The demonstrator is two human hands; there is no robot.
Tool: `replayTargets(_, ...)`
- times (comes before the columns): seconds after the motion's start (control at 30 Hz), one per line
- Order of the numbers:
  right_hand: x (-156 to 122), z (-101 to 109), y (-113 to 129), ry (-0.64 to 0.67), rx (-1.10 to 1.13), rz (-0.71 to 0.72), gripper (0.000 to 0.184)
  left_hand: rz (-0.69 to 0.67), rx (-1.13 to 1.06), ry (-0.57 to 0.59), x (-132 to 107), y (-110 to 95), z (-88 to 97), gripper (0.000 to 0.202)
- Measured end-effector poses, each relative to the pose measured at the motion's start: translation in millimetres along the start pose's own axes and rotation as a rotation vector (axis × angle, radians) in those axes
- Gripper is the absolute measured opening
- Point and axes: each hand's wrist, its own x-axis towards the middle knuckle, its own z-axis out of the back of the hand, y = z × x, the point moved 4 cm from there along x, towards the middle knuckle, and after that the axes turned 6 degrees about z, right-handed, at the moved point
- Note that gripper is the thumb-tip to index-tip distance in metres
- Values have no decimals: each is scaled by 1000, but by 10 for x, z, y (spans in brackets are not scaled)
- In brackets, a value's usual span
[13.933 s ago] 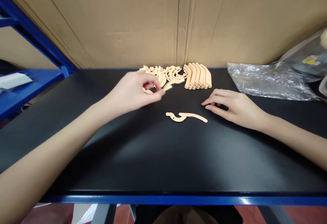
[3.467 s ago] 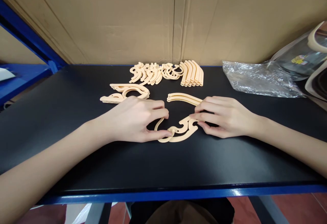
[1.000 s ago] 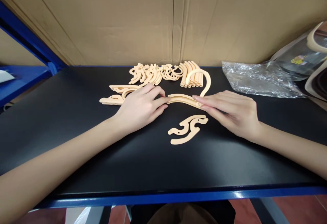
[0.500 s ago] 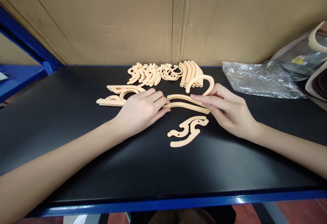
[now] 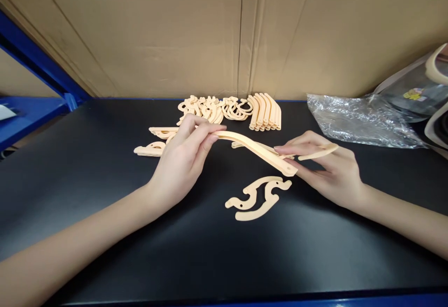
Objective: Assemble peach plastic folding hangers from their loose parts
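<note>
My left hand [image 5: 187, 157] pinches one end of a long, curved, cream plastic hanger arm [image 5: 257, 149], lifted off the table and slanting down to the right. In my right hand [image 5: 327, 171] a cream hanger hook [image 5: 318, 152] is gripped, its curve sticking out over the fingers. The right fingertips are close to the arm's lower end; whether they touch it is unclear. Behind the lifted arm lies a second hanger arm [image 5: 238, 145], partly hidden. Two short S-shaped hanger pieces [image 5: 257, 211] rest on the table in front of the hands.
Folded hanger pieces [image 5: 150, 150] lie beyond my left hand. At the back are a heap of small curved pieces [image 5: 206, 108], several hooks [image 5: 235, 109] and a neat stack of arms [image 5: 265, 112]. Clear plastic bags [image 5: 364, 120] sit at right, before a cardboard wall [image 5: 157, 31].
My left hand has raised the nearer hanger arm from the table and tilted it. The hook in my right hand has turned from upright to nearly flat. The view has shifted slightly.
</note>
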Motion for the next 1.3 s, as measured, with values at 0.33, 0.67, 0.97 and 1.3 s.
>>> replayTargets(0.33,46,-6,-24,17,-48,14,34,392,-800,290,45,-10,-87,22)
replayTargets(0.67,176,-61,1,149,156,-317,21,549,-1131,560,173,-228,-45,27)
replayTargets(0.97,183,-129,-20,22,622,-570,24,87,-182,358,114,-293,-35,33)
replayTargets(1.3,41,-316,-33,184,950,-689,29,-516,75,110,-163,-373,-116,12)
